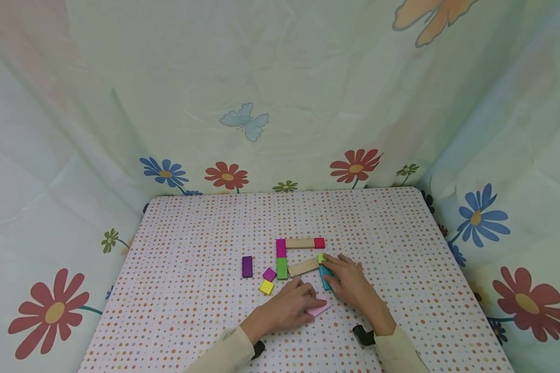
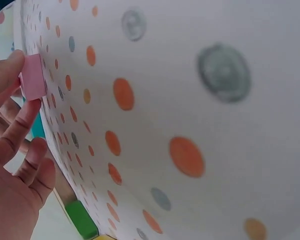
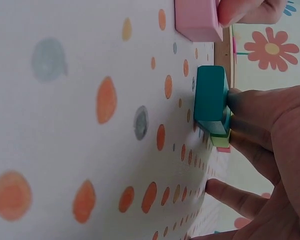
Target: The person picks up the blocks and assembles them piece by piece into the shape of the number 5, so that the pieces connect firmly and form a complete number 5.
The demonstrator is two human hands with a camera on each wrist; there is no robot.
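My left hand (image 1: 287, 306) pinches a pink block (image 2: 34, 79) between thumb and a finger, low over the table. To its right, my right hand (image 1: 354, 284) rests over a teal block (image 3: 210, 95), its thumb against the block. The other fingers stretch toward a lime green block (image 1: 321, 258) at the teal block's far end; some fingertips touch the tabletop in the right wrist view. A plain wooden strip (image 1: 303, 267) slants from the lime block to a green block (image 1: 282, 269). Part of the teal block is hidden under the right hand in the head view.
A magenta block (image 1: 281, 248) extends beyond the green one, joined by another wooden strip (image 1: 300, 243) ending at a red block (image 1: 319, 243). Loose on the left lie a purple block (image 1: 247, 267), a small magenta cube (image 1: 269, 274) and a yellow cube (image 1: 267, 287). The table (image 1: 191, 233) has a dotted cover.
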